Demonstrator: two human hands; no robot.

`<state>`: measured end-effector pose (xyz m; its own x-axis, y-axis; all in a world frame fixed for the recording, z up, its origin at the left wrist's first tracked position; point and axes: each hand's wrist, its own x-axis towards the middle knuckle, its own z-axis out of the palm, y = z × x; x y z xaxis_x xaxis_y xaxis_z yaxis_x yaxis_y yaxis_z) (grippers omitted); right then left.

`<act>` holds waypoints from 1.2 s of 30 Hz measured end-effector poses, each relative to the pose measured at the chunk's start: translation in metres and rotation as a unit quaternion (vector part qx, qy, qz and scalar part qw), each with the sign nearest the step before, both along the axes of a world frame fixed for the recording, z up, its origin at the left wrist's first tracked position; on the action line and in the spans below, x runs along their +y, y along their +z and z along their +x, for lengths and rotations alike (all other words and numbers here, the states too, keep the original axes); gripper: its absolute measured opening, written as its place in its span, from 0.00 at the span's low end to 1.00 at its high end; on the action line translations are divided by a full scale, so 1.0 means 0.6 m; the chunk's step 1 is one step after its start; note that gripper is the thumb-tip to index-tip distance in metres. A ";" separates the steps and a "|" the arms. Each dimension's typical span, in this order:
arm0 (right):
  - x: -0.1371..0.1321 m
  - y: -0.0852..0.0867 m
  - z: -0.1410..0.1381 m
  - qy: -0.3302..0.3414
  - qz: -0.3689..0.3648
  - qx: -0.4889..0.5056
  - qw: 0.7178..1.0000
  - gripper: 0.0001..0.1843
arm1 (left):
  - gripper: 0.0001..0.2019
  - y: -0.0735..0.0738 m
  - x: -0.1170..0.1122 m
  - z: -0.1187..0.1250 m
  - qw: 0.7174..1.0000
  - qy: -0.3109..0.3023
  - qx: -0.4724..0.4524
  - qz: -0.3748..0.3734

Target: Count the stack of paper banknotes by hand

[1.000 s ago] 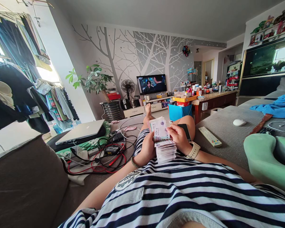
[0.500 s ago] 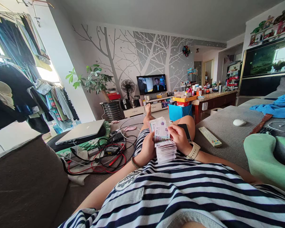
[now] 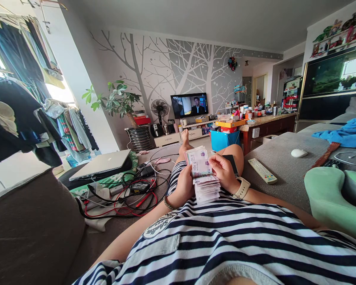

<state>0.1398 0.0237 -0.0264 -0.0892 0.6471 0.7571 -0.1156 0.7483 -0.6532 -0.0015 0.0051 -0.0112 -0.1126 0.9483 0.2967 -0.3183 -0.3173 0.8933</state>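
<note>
A stack of banknotes [image 3: 207, 190] is spread between my hands above my lap, some notes standing up and others folded down toward me. My left hand [image 3: 185, 183] is closed on the left edge of the stack. On the other side, my right hand [image 3: 224, 172] pinches the edge of an upright note [image 3: 201, 167] marked with a 5. The right fingers partly cover that note. Behind the right hand, a dark phone-like slab [image 3: 231, 162] rests against my leg.
On the grey sofa to the right lie a remote control [image 3: 262, 171], a white mouse [image 3: 299, 153] and a green neck pillow [image 3: 326, 198]. Tangled cables [image 3: 130, 198] and a silver laptop [image 3: 101, 164] are at the left. A television [image 3: 190, 105] stands ahead.
The upper part of the front note has tipped down toward me, baring more of the note behind it. Both hands have stayed nearly in place.
</note>
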 end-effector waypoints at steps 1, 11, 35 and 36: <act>0.000 0.000 0.000 0.000 -0.001 0.000 1.000 0.19 | 0.08 -0.003 0.004 -0.001 1.000 -0.003 -0.007 -0.005; -0.002 -0.001 0.001 0.018 -0.002 0.000 1.000 0.20 | 0.09 0.001 0.003 0.003 1.000 0.003 -0.020 -0.014; 0.045 -0.013 0.004 -0.122 -0.047 -0.044 0.990 0.22 | 0.04 0.017 -0.008 0.006 0.995 -0.059 -0.075 -0.040; 0.045 -0.013 0.004 -0.124 -0.045 -0.048 0.990 0.22 | 0.04 0.017 -0.009 0.007 0.994 -0.064 -0.075 -0.042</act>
<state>0.1423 0.0505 -0.0344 0.0120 0.7219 0.6919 0.1290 0.6851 -0.7170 0.0028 -0.0006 -0.0008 -0.0260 0.9785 0.2045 -0.4822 -0.1915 0.8549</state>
